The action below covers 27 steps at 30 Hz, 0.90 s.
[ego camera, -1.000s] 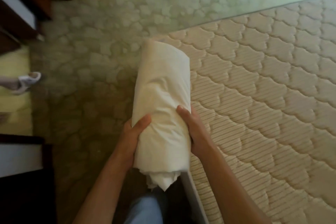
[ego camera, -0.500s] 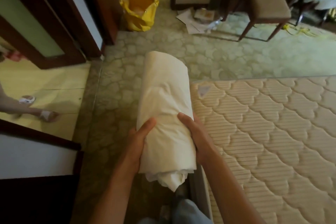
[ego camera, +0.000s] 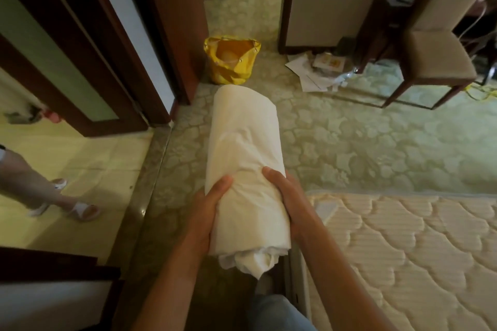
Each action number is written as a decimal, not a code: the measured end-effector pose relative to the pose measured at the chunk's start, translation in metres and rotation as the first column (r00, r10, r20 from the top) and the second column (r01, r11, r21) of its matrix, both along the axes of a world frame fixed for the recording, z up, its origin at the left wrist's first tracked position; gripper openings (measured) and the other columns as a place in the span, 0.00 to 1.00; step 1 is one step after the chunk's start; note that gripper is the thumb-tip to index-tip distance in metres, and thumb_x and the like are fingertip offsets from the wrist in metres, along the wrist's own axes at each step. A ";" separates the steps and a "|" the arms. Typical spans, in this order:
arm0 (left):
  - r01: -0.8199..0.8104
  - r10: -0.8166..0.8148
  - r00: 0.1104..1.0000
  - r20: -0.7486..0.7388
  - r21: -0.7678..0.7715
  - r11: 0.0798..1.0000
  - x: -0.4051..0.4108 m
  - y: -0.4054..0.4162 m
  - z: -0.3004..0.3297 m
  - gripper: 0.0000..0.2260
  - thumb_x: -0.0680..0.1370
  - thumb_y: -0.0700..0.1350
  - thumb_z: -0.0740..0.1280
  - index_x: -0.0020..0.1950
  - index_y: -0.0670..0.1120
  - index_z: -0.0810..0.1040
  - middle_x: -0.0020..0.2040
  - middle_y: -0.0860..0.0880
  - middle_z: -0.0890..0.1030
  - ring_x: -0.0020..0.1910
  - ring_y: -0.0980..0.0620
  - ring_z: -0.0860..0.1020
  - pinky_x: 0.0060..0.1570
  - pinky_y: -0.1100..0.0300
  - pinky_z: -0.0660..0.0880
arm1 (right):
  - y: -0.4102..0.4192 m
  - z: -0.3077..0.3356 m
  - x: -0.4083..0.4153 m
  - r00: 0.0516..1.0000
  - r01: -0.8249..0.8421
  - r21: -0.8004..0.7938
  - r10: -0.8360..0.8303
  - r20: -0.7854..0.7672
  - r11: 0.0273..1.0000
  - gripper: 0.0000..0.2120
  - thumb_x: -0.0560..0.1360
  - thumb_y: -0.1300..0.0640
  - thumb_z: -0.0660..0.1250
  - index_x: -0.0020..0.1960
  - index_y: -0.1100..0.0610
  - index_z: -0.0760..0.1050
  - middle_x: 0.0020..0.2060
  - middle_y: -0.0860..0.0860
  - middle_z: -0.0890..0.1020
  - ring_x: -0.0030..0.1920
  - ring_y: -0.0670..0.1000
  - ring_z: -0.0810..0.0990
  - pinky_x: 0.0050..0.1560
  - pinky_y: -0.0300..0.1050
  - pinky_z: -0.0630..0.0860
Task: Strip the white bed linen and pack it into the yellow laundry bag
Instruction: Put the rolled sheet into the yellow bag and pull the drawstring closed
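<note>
At the far left edge of the frame a second person's bare leg [ego camera: 29, 183] stands on the pale yellow tile floor [ego camera: 88, 166], with 2 white sandals [ego camera: 80, 209] on the feet. Above it, in the upper left, dark wooden door frames [ego camera: 88, 56] with a green glass panel run diagonally toward the centre.

Left of centre, the left hand [ego camera: 207, 215] grips the near end of the rolled white bed linen [ego camera: 244, 158]: its thumb lies across the top of the cloth and its fingers curl under the roll, out of view. The roll fills the middle of the frame, pointing away from the camera, held in the air above the patterned green carpet [ego camera: 349, 142], with a crumpled tail of cloth hanging from its near end. Just beyond its far end, in the upper centre, the yellow laundry bag [ego camera: 231, 64] stands open on the floor beside the door frame, apart from the linen.

Right of centre, the right hand [ego camera: 287, 201] clasps the other side of the roll, thumb on top and fingers wrapped around its flank.

In the lower right lies the bare quilted mattress [ego camera: 416, 250]. In the upper right, scattered papers [ego camera: 314, 72] lie on the carpet next to a wooden chair [ego camera: 435, 62] with a beige seat.
</note>
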<state>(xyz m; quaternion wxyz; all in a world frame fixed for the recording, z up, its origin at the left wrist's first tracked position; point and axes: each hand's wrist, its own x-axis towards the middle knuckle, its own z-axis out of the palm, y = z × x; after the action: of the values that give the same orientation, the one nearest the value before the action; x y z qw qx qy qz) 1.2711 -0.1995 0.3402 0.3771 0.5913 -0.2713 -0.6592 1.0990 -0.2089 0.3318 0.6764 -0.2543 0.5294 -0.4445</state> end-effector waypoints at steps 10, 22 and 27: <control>-0.031 0.029 0.999 -0.036 -0.065 0.997 -0.012 -0.163 0.015 0.33 0.64 0.68 0.75 0.64 0.53 0.78 0.55 0.46 0.85 0.54 0.42 0.83 0.57 0.37 0.78 | -0.176 0.017 -0.012 0.998 -0.059 0.016 0.060 -0.029 0.998 0.30 0.66 0.41 0.76 0.64 0.50 0.77 0.55 0.53 0.85 0.54 0.56 0.84 0.55 0.58 0.81; 0.025 -0.035 0.995 -0.097 -0.105 0.994 -0.007 -0.424 0.009 0.30 0.65 0.65 0.76 0.61 0.51 0.79 0.54 0.48 0.85 0.53 0.45 0.84 0.58 0.41 0.78 | -0.421 0.026 -0.003 0.996 0.044 -0.056 -0.048 -0.081 0.997 0.28 0.67 0.43 0.75 0.64 0.50 0.76 0.53 0.52 0.85 0.52 0.56 0.85 0.54 0.58 0.81; 0.052 -0.073 0.986 -0.150 -0.141 0.989 -0.005 -0.543 0.019 0.24 0.69 0.60 0.72 0.62 0.50 0.79 0.54 0.47 0.86 0.52 0.46 0.84 0.56 0.44 0.79 | -0.531 0.044 0.000 0.993 0.073 -0.095 -0.081 -0.090 0.993 0.16 0.75 0.50 0.70 0.62 0.51 0.77 0.51 0.52 0.86 0.50 0.55 0.86 0.48 0.52 0.82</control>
<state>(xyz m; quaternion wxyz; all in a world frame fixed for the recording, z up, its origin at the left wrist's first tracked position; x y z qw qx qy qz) 1.2659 -0.7423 0.3590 0.4157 0.5023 -0.3040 -0.6946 1.0986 -0.7396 0.3755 0.6208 -0.2849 0.5492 -0.4815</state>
